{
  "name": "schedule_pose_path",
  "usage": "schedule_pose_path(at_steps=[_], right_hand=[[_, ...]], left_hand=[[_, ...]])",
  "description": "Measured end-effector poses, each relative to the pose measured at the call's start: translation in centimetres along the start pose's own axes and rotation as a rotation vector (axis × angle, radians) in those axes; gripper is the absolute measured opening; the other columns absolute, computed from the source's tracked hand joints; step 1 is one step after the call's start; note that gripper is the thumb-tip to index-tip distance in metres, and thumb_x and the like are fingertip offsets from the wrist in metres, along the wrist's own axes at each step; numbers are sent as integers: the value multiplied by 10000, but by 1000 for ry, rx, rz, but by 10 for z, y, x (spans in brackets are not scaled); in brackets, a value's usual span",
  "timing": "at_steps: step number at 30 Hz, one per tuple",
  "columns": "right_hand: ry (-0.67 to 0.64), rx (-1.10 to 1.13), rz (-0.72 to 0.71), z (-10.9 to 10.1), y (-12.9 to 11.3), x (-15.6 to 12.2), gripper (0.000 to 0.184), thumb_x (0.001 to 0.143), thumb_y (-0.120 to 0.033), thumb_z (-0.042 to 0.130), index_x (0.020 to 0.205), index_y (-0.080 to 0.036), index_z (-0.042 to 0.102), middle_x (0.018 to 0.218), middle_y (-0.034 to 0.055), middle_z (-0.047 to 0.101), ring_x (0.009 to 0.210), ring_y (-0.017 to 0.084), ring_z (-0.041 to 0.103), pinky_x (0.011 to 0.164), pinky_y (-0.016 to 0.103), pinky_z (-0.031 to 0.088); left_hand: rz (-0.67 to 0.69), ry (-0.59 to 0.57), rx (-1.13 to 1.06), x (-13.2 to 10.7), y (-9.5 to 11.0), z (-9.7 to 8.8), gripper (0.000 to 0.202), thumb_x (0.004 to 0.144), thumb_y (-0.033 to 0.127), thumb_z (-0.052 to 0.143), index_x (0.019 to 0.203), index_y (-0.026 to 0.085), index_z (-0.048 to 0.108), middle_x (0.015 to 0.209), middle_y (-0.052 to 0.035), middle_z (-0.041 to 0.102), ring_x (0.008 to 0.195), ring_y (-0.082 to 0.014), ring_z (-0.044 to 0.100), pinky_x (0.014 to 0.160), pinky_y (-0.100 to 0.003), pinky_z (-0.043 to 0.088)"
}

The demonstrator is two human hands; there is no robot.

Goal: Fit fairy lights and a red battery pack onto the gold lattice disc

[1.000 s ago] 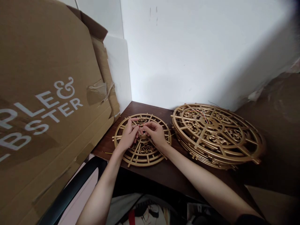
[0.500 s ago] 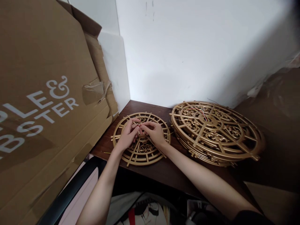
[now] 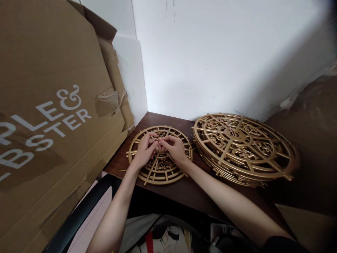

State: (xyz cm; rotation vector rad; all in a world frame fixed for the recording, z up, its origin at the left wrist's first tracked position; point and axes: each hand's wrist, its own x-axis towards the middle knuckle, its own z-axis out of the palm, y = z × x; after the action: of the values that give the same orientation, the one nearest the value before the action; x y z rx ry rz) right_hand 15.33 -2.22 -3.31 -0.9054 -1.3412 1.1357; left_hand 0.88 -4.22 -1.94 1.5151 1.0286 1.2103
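A gold openwork disc point(image 3: 161, 180), patterned with spokes and scrolls, lies flat on the dark wooden table. Over its centre, my left hand point(image 3: 146, 149) is closed in a pinch on what looks like a thin red wire point(image 3: 158, 140). My right hand point(image 3: 174, 149) pinches at the same spot from the other side, fingertips nearly touching the left ones. The fingers cover most of the wire and the disc's hub. A thin yellow strand point(image 3: 191, 150) shows beside the disc's right edge.
To the right stands a leaning stack of similar gold discs point(image 3: 242, 147), with thin coloured wires at the top hub. A large cardboard box point(image 3: 52, 70) rises on the left. Behind the table point(image 3: 173, 122) is a white wall point(image 3: 205, 52). A chair's dark edge point(image 3: 84, 214) is at lower left.
The view has shifted slightly, moving everything a little to the right. Both hands keep their pinch over the disc's centre, and a little more red shows between the fingertips.
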Motion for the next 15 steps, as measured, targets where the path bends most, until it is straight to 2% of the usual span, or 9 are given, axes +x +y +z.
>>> schedule_pose_path(at_steps=[15], right_hand=[[-19, 27, -22, 0, -1, -1, 160, 744, -320, 692, 751, -161, 701, 600, -10, 660, 534, 112, 591, 550, 227, 485]], left_hand=[[14, 4, 13, 0, -1, -1, 189, 864, 324, 550, 997, 221, 464, 644, 56, 540, 423, -71, 423, 345, -150, 338]])
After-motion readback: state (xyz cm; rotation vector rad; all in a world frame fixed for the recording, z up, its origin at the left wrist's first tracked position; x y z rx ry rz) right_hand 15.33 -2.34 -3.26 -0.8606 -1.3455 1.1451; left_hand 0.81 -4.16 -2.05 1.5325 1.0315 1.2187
